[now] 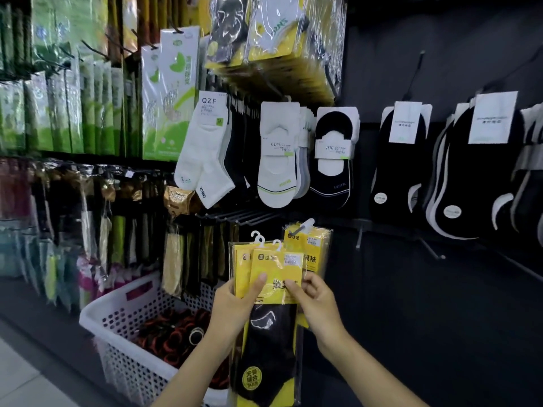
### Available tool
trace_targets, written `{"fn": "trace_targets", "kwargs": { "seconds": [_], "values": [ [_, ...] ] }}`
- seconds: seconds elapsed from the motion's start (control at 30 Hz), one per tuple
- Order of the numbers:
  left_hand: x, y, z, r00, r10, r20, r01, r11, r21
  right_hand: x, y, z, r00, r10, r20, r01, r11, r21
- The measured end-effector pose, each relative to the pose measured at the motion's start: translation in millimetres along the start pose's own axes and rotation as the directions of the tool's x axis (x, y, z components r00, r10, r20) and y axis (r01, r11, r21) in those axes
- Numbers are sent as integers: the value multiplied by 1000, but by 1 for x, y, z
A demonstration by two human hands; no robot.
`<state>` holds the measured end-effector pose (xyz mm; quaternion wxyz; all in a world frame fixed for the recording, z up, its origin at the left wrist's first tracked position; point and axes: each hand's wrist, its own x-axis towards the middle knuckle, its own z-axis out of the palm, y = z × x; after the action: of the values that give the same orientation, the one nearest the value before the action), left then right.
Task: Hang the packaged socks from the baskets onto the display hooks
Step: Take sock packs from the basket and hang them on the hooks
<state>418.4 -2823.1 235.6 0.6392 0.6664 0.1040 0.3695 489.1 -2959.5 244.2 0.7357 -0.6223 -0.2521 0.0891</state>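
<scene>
Sock packs (270,342): light, flat, slippery film, we judge. Our left hand (232,306) and right hand (318,304) both pinch the card headers (261,270); steer by white hangers (259,239).

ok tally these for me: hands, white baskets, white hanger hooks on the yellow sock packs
hands: 2, left hand and right hand
white basket: 1
white hanger hooks: 4, 3 on held packs, 1 on hung pack
total: 7

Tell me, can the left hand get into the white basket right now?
Probably not yet: the left hand holds the yellow sock packs, though the white basket lies open just beside it with nothing between.
</scene>
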Motion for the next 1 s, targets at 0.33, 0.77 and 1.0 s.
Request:
{"fn": "trace_targets", "kwargs": {
  "seconds": [0.33,0.77,1.0],
  "values": [
    [6,4,-37,995,-7,-102,26,982,187,18,-4,-21,981,-79,-175,64,994,-92],
    [19,-12,-50,992,-12,-125,35,983,181,62,12,-12,958,-94,-269,36,976,-213],
    [22,-21,-44,988,-26,-154,52,984,169,90,33,-17,900,65,-430,-111,990,-83]
  ]
}}
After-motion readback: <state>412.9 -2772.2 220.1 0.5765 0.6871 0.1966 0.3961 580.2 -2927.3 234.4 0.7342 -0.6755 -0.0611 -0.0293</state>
